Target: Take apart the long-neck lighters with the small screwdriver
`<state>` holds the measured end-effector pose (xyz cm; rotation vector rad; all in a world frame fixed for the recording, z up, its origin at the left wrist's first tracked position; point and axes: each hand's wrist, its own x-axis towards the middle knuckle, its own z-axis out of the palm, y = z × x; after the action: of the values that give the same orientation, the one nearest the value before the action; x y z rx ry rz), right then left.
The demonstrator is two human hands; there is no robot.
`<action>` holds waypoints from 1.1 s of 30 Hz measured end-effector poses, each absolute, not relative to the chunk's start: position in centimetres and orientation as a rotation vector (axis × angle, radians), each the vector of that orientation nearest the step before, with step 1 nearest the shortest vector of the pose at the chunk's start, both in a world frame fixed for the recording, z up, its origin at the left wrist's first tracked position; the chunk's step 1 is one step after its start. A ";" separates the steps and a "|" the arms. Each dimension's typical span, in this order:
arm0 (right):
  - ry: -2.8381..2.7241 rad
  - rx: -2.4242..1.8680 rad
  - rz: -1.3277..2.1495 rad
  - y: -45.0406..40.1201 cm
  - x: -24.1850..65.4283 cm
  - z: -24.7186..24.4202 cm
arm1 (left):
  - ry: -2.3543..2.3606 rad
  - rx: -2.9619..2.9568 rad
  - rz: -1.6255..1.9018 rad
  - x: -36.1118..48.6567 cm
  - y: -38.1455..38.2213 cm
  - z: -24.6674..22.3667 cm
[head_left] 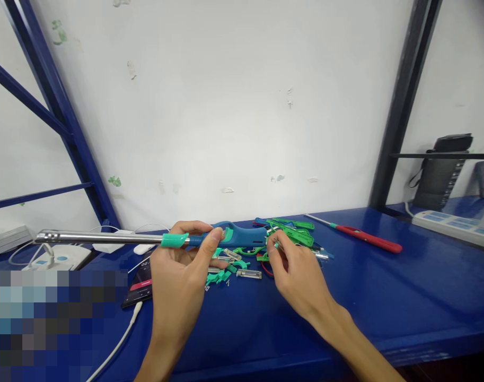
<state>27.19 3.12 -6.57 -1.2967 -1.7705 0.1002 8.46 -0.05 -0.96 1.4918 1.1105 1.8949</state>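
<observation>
A long-necked gas lighter [245,236] with a blue body, green trigger and collar, and metal tube lies level above the table, its tube pointing left. My left hand [186,276] is closed around it near the trigger, thumb on top. At the lighter's right end, my right hand [295,270] pinches with thumb and forefinger; what sits between the fingertips is too small to make out. Under and behind the lighter are small green plastic parts [222,277], a clear fuel tank [249,274] and a pile of green casing halves [291,231].
A red long-necked lighter [364,239] rests on the blue table [385,297] to the right. Power strips [456,225] [59,257] stand at both sides. A phone [140,281] with a white cable [122,339] lies at left. Behind is a white wall [242,106].
</observation>
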 end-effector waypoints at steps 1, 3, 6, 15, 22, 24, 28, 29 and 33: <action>-1.757 -1.265 0.105 3.0 27.2 -6.5 | 1.119 1.496 1.889 8.5 -0.1 -0.9; -1.743 -1.237 0.106 2.9 27.3 -6.4 | 1.134 1.505 1.865 8.6 -0.2 -0.8; -1.744 -1.241 0.091 2.9 27.4 -6.3 | 1.170 1.518 1.842 9.0 -0.6 -0.5; -1.752 -1.277 0.058 3.2 27.4 -6.4 | 1.235 1.605 1.832 10.5 -1.9 -0.5; -1.789 -1.182 0.098 3.4 27.3 -6.6 | 1.240 1.591 1.829 9.5 -1.4 -0.3; -1.815 -1.157 0.080 3.3 27.3 -6.7 | 1.265 1.574 1.835 9.1 -1.2 0.0; -1.888 -1.133 -0.024 3.2 27.2 -6.8 | 1.303 1.575 1.848 8.6 -1.0 0.4; -1.906 -1.124 -0.042 3.2 27.2 -6.8 | 1.311 1.581 1.856 8.5 -1.0 0.5; -1.995 -1.070 -0.055 3.2 27.1 -6.8 | 1.338 1.581 1.872 7.6 -0.7 0.5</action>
<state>27.06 3.18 -6.78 -1.0703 -1.9951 -0.0554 7.58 -0.72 0.49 1.5814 1.3382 1.8721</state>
